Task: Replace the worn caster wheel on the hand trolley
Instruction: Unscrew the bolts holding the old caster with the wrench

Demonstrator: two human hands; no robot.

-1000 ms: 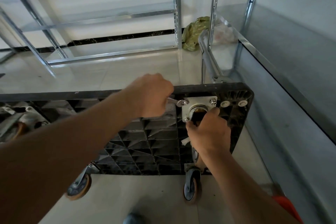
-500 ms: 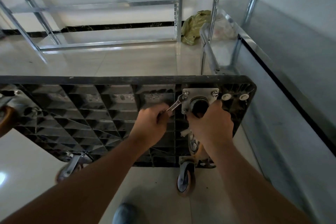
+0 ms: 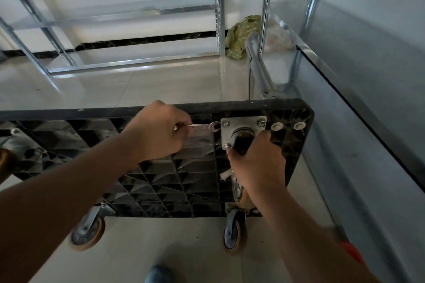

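On the upturned trolley (image 3: 161, 181), at its 2 o'clock corner, the left hand (image 3: 161, 133) is gripping a wrench (image 3: 202, 126), its head sitting just at 9 o'clock of the plate (image 3: 243, 131), while the right hand (image 3: 257, 165) is clasping the caster (image 3: 240, 190) there.

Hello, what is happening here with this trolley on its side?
A person is working on the black plastic trolley platform, which stands on its edge on the tiled floor. The left hand holds a small silver open-end wrench at the upper left bolt of the square metal caster plate. The right hand grips the caster below that plate. The bolts in view are not yet out.
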